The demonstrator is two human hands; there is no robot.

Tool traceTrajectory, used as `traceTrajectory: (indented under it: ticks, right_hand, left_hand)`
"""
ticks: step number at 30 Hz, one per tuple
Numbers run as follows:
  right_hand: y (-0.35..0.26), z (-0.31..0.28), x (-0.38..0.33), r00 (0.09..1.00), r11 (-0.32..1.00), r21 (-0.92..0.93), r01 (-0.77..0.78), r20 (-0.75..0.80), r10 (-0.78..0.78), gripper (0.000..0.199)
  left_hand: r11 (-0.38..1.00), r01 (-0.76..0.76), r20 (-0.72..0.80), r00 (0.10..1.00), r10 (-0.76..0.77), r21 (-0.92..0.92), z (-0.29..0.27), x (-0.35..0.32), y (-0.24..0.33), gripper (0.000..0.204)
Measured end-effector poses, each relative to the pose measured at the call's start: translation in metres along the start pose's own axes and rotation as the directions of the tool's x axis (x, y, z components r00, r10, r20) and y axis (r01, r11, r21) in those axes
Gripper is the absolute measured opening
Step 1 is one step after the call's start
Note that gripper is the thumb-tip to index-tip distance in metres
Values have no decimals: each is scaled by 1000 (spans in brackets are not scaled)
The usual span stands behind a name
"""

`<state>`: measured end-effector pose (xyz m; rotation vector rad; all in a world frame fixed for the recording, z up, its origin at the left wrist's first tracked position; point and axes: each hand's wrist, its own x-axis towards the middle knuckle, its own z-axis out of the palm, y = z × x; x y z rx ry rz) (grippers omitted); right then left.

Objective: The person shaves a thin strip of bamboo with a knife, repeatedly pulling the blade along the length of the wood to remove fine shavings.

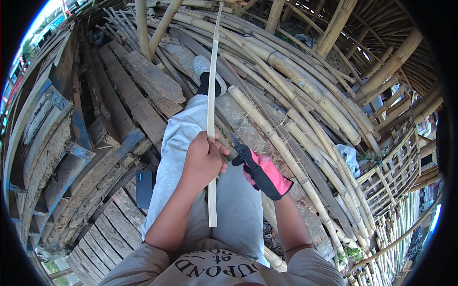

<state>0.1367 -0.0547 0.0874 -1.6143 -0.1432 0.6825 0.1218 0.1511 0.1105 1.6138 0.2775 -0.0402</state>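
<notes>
A long, pale bamboo strip (212, 102) runs from over my lap up to the far edge of the view. My bare left hand (202, 158) is closed around it near its close end. Just to the right, my right hand (266, 174) wears a pink and black glove. Its fingers are wrapped round a knife (233, 139), whose short dark blade points up and left toward the strip. The glove hides the knife's handle. A small gap separates the blade from the strip.
Bamboo poles (305, 78) lie in a large pile ahead and to the right. Weathered wooden planks (133, 97) are stacked at left, above a slatted wooden platform (106, 231). A dark phone (144, 188) rests beside my left leg. A bamboo lattice (393, 167) stands at far right.
</notes>
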Motion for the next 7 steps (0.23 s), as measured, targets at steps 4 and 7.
traceTrajectory:
  ticks: [4, 7]
  right_hand:
    - [5, 49, -4, 962, 997, 69, -33, 271, 13, 50]
    - [8, 74, -6, 918, 988, 42, 147, 366, -152, 64]
  left_hand:
    - [884, -393, -238, 860, 451, 254, -28, 6, -6, 15]
    - [833, -386, -355, 772, 527, 397, -42, 3, -11, 21]
